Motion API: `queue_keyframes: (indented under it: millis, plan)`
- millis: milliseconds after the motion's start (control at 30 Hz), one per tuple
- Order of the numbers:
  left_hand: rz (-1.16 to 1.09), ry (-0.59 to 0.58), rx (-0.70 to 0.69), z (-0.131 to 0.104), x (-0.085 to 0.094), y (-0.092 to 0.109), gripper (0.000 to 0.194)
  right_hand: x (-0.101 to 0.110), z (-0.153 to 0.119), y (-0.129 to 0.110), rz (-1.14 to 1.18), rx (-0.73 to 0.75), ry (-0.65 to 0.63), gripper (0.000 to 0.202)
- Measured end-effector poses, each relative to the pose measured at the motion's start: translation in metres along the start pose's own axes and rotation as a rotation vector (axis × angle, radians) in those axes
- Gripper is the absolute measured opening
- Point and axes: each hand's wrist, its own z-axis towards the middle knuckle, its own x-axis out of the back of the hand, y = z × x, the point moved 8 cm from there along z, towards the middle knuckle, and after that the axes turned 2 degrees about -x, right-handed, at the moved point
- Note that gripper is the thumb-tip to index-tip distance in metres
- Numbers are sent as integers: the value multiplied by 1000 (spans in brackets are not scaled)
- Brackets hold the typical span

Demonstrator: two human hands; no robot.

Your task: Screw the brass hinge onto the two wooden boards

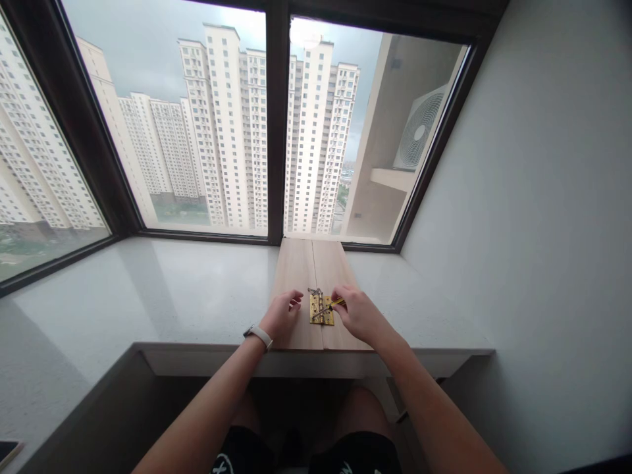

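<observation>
The two pale wooden boards, left (293, 263) and right (333, 263), lie side by side on my white windowsill (207, 289); I see no clamp on them, so a sideways push could slide one and widen the seam between them. My left hand (279, 316) is over the left board, fingers loosely curled and apparently empty, beside the brass butt hinge (328, 319) but not pinning it, so the hinge, lying across the seam near the boards' front end, could skew if it is loose. My right hand (356, 313) pinches the yellow-handled screwdriver (323, 311), its shaft slanting low over the hinge; held that flat, its tip could skid and scratch the brass or the wood. The small screws (315, 291), heaped at the hinge's far edge, could scatter if my knuckles brush them. My left palm is turned out of view, and my right fingers cover most of the handle. I can't tell whether the tip touches anything, which hinge holes are filled, or how many screws there are, since they overlap.
</observation>
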Motion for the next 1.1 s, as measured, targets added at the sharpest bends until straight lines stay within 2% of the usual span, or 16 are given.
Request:
queue_keyframes:
  millis: [433,633,767,933,1100]
  plan:
    - [-19,-11,-36,-9,-2,11,25,0,2,-3,-87,-55,-30,8]
    - [-52,8,-29,-5,-1,20,23,-2,16,-16,-301,-110,-85,27]
    - [-81,19,-70,-5,4,36,22,-6,30,-19,-431,-148,-168,39]
    - [-162,-4,-134,-6,11,63,23,-15,41,-32,-468,-58,-251,30]
    - [-268,-30,-225,-4,14,97,29,-17,39,-42,-404,34,-310,26]
